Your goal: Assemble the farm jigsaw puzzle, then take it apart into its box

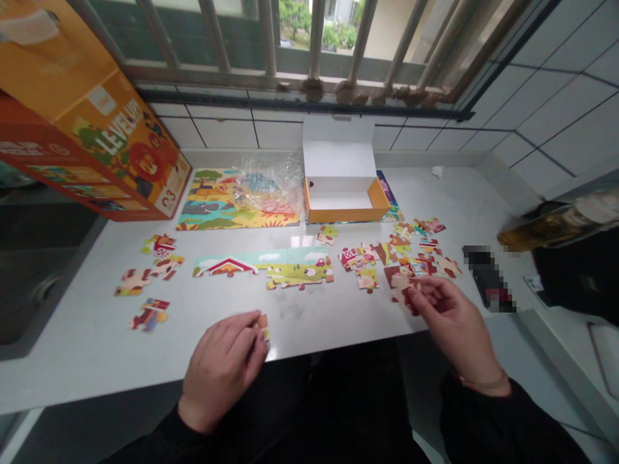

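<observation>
While the left hand (225, 367) pinched a small puzzle piece (264, 325) at the front edge of the white counter (314, 316), the right hand (447, 322) gripped a second piece (401, 282) with closed fingers, just beside the pile of loose pieces (401, 254), right of the joined strip (271, 265).

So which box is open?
The small orange box at the back, white lid flipped up; the big box on the left shows only its printed outside.
</observation>
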Demonstrator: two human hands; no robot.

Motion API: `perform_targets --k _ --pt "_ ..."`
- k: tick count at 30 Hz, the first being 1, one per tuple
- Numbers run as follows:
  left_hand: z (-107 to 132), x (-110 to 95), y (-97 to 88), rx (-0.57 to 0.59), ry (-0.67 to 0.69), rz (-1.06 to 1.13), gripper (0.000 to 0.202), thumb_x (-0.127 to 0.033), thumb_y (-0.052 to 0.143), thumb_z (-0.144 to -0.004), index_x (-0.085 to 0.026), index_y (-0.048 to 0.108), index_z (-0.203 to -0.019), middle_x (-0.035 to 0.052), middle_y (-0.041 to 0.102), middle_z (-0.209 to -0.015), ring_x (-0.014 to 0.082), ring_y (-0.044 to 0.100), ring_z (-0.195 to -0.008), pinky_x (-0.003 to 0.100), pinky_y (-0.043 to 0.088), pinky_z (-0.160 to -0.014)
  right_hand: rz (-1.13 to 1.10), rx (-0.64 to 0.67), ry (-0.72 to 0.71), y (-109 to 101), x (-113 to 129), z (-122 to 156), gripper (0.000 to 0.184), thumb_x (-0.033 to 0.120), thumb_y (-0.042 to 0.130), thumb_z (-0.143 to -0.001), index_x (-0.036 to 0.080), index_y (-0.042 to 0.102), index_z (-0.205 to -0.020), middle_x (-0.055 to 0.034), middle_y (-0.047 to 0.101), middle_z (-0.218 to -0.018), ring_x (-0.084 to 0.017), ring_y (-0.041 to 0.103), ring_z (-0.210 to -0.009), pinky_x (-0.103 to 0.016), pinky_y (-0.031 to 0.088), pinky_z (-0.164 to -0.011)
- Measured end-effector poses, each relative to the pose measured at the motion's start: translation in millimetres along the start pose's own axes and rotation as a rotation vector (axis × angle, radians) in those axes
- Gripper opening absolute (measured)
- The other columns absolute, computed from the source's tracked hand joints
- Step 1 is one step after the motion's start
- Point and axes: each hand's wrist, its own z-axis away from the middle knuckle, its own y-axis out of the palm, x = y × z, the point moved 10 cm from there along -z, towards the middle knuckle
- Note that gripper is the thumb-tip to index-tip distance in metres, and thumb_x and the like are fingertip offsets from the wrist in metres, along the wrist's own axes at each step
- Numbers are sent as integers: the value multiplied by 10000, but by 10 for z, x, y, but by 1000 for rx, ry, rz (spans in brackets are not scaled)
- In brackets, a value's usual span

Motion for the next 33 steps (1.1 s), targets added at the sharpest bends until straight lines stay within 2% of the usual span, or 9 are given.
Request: perform_targets --k 2,4,7,12,16,20,24,28,33 --pt "-2 -7 -6 -4 3 -6 82 -150 704 -1012 -218 662 -989 106 800 -1224 280 745 -1095 447 558 -962 -263 179 99 510 88 93 554 626 774 -973 237 656 -1350 -49 783 -936 -224 770 -819 -353 627 -752" --pt "-8 -11 -6 -5 4 -13 75 -154 699 -1013 -217 669 -986 104 804 -1220 278 751 -1087 442 561 -959 -363 296 131 895 183 171 563 600 766 -992 238 634 -1403 -57 799 -980 -219 781 -859 -343 634 -759" --pt "-15 -9 -8 -3 -4 -13 77 -161 694 -1012 -219 680 -962 99 809 -1222 276 759 -1092 437 566 -964 -320 338 94 1188 250 209 437 577 736 -1021 231 699 -1285 -78 828 -1015 -230 792 -884 -342 633 -753" --pt "-14 -5 -16 -3 -5 -10 83 -169 693 -1005 -221 682 -942 101 814 -1214 275 764 -1077 432 573 -955 -5 204 -166 1267 429 204 239 465 716 -1049 236 783 -1034 -52 813 -877 -208 724 -702 -357 611 -690" --pt "-5 -1 -10 -7 -2 -16 71 -170 698 -1002 -221 679 -956 101 812 -1219 276 761 -1074 436 575 -954 94 158 -436 1325 675 319 154 341 655 -1101 255 782 -1093 -78 835 -1054 -250 788 -955 -420 649 -893" --pt "6 1 7 0 -4 -22 71 -164 700 -1003 -221 670 -972 111 801 -1246 285 755 -1089 446 576 -954 82 115 -506 1301 723 385 75 282 677 -1088 262 729 -1139 -101 805 -1191 -266 777 -1122 -455 650 -992" --pt "17 7 14 2 -10 -20 90 -153 710 -997 -216 655 -963 119 795 -1262 293 750 -1106 456 574 -958 89 221 -545 1345 738 444 152 297 768 -1035 264 690 -1162 -91 783 -1143 -282 747 -1142 -487 643 -1003" --pt "24 7 11 2 -13 -18 88 -154 705 -1004 -217 653 -970 114 795 -1257 290 748 -1109 451 572 -953 105 366 -631 1400 773 534 363 336 879 -947 262 673 -1236 -119 755 -1277 -317 710 -1209 -537 634 -1020" --pt "11 -6 -2 1 -20 -17 84 -149 702 -1003 -215 656 -979 114 797 -1247 285 748 -1109 449 572 -965 90 456 -657 1434 752 575 246 266 813 -998 276 679 -1203 -105 752 -1267 -297 709 -1195 -520 640 -1007"
